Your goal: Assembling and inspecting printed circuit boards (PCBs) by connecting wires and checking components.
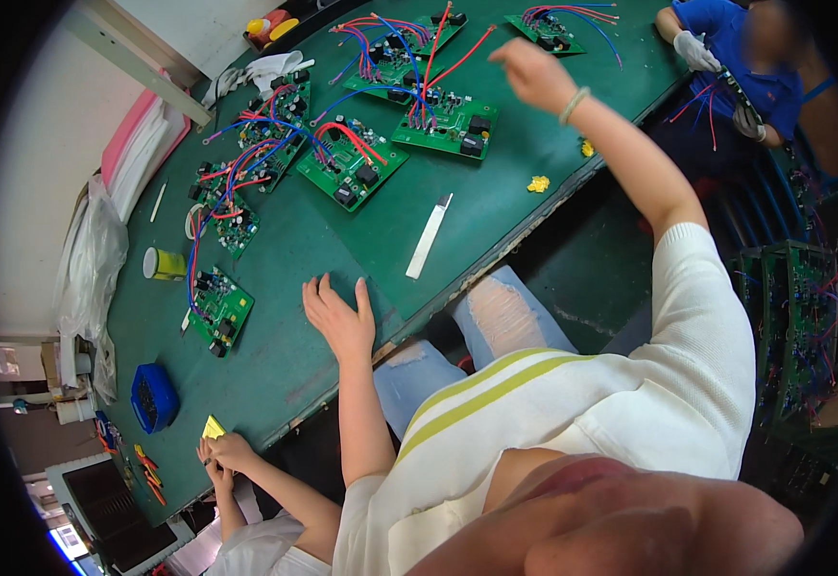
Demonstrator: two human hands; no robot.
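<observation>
white strip (430, 236), lengthwise away, left hand (338, 319) near

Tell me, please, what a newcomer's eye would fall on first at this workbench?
Probably the green circuit boards trailing red and blue wires, spread over the far side of the green table. Next, the person's right hand is raised above them, while the left hand lies flat near the table's front edge.

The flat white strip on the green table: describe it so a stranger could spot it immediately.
Start at the green table and find the person's left hand resting flat near its front edge. Just right of and beyond that hand lies the white strip, alone on bare mat, below the green circuit boards. Unlike the wired boards around it, it is plain, long, narrow, with a grey tip.
</observation>
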